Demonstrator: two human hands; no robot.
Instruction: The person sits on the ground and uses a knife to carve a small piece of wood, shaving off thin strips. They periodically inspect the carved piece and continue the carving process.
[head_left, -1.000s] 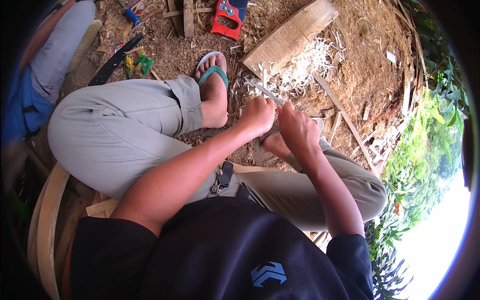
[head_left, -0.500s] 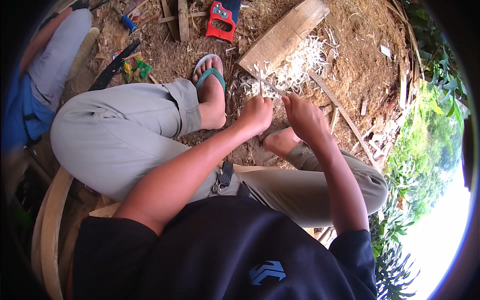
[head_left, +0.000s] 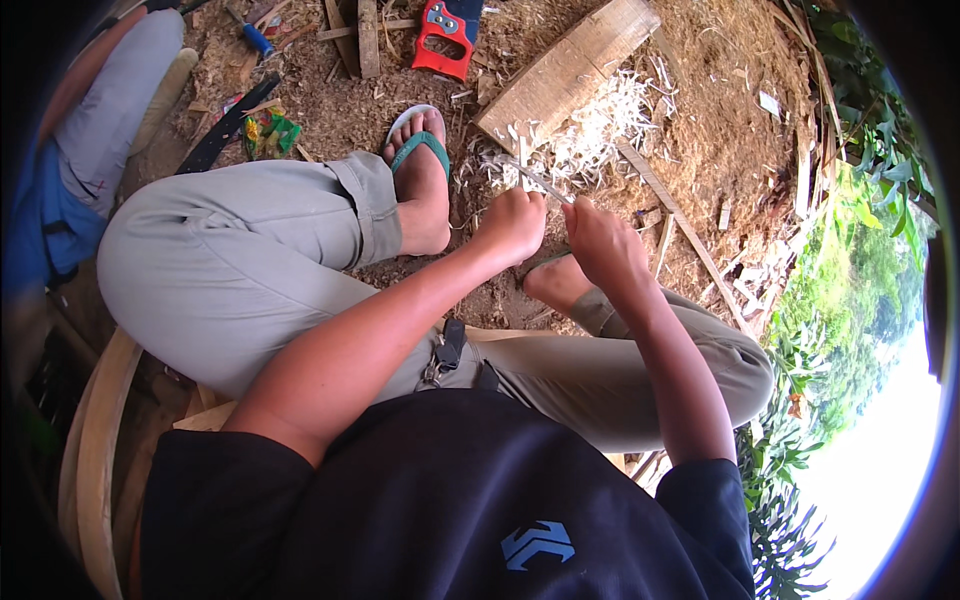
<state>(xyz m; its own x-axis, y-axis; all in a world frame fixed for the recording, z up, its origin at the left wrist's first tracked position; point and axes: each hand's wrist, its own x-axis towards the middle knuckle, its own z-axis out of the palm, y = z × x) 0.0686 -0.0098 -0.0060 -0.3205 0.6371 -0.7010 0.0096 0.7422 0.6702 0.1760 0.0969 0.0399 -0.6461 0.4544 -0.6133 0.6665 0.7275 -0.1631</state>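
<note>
My left hand (head_left: 513, 222) is closed round a thin pale wooden stick (head_left: 522, 165), whose far end sticks up past the fist. A knife (head_left: 545, 184) is gripped in my right hand (head_left: 606, 240), its narrow blade slanting up and left close to the stick. From this angle I cannot tell whether blade and wood touch. Both fists are side by side between my feet, and the knife's handle is hidden by my fingers. Just beyond them lies a heap of pale wood shavings (head_left: 605, 130) beside a thick wooden block (head_left: 560, 80).
A handsaw with a red handle (head_left: 445, 45) lies beyond my sandalled foot (head_left: 420, 165). Long wood strips (head_left: 690, 235) and scraps litter the ground. A dark flat blade-like piece (head_left: 228, 125) lies at left, near another person's leg (head_left: 120, 100). Green plants (head_left: 800, 370) edge the right.
My right hand and the knife have shifted slightly down and toward me, with the blade's angle a little changed. My left hand and the stick stay almost where they were.
</note>
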